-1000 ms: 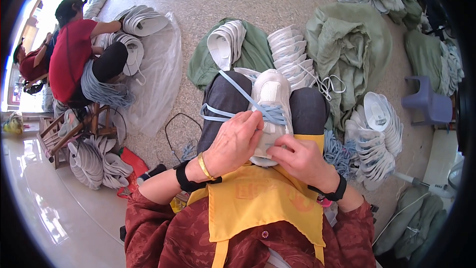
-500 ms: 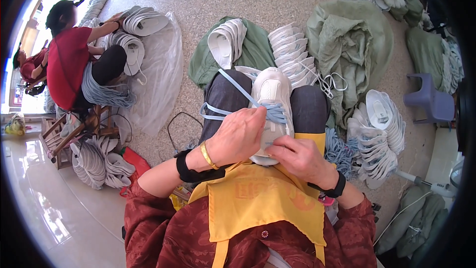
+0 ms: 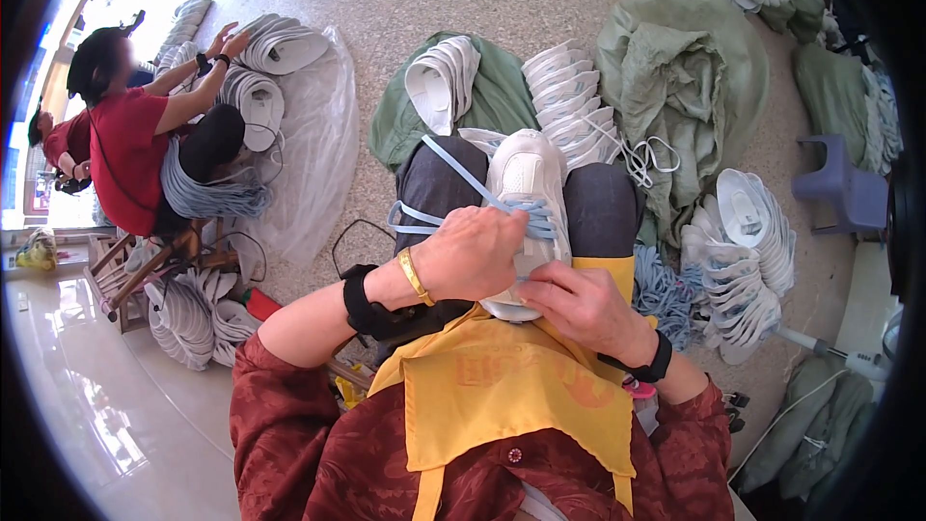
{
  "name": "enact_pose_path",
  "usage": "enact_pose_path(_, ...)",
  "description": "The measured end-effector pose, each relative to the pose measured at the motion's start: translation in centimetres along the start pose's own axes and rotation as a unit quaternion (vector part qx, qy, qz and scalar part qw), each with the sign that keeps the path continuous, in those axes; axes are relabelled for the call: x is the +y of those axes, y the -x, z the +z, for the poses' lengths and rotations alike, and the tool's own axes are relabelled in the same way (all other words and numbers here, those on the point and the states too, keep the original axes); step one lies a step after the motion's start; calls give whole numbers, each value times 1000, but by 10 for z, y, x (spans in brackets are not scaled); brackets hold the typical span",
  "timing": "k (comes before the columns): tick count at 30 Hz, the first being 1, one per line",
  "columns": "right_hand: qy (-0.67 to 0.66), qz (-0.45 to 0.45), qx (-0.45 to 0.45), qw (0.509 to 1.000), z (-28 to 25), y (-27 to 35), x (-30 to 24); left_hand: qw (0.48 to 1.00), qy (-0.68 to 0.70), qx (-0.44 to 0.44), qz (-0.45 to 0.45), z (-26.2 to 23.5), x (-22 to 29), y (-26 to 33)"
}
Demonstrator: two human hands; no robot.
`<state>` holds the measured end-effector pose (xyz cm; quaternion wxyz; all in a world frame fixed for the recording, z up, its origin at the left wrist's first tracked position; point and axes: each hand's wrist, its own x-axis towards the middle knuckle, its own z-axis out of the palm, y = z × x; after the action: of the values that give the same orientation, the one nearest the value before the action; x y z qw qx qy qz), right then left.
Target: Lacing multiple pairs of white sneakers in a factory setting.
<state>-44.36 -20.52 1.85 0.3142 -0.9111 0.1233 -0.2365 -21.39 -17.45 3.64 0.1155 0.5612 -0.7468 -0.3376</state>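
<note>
A white shoe [image 3: 529, 169] rests lengthwise between my knees, toe pointing away, with a light blue shoelace [image 3: 531, 217] threaded across its upper rows. One loose length of the lace runs up over my left knee. My left hand [image 3: 475, 253] is closed at the shoe's left edge, its fingertips pinching the blue lace. My right hand [image 3: 582, 304] pinches near the shoe's tongue and upper eyelets, closer to me; what lies between thumb and finger is too small to make out. A yellow apron [image 3: 502, 386] covers my lap below the shoe.
Stacked white shoe uppers [image 3: 569, 101] and a green sack [image 3: 666, 87] lie ahead. To the right are more uppers [image 3: 738, 260], a bundle of blue laces [image 3: 661, 299] and a purple stool [image 3: 837, 183]. A co-worker in red [image 3: 130, 135] sits at the left, reaching toward stacked uppers [image 3: 280, 43].
My left hand has shifted slightly right, nearer the right hand, still at the lace. My right hand has barely moved. The co-worker's hands have lifted from the stacked uppers.
</note>
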Motion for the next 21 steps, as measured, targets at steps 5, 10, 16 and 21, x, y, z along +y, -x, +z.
enact_pose_path(5,-11,4,12,1000,1,0,1,999,22,20,34,7,0,-4)
enact_pose_path(10,-19,13,20,1000,-1,0,-2,996,37,85,6,19,9,2)
enact_pose_path(16,-45,142,96,984,-8,-7,-4,978,52,192,53,26,17,10)
enact_pose_path(21,-5,212,87,973,-4,-18,-7,963,88,246,69,38,14,5)
